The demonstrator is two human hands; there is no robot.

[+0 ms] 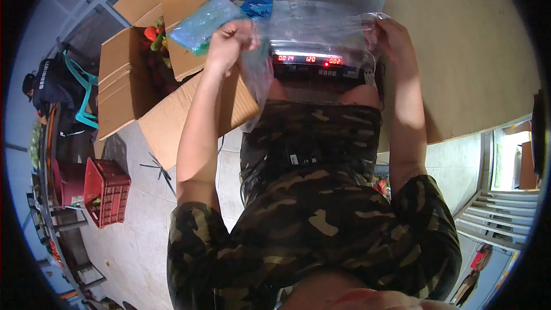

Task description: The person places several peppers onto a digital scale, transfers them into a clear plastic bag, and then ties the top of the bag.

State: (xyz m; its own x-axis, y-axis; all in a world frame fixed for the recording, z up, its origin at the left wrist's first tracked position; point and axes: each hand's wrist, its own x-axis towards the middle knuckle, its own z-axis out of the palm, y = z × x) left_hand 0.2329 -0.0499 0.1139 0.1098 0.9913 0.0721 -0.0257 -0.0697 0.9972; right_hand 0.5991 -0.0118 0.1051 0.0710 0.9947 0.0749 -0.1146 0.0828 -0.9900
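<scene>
The clear plastic bag [313, 18] stretches crosswise over the digital scale [310, 64], between both hands. Fingers of the left hand [232, 41] and right hand [391, 40] pinch opposite ends; neither is nearer.

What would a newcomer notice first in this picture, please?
Probably the clear plastic bag spread between the left hand and the right hand; just below it in the picture glow a scale's red digits. Next, perhaps, the open cardboard box at upper left, with red and green produce inside.
</scene>
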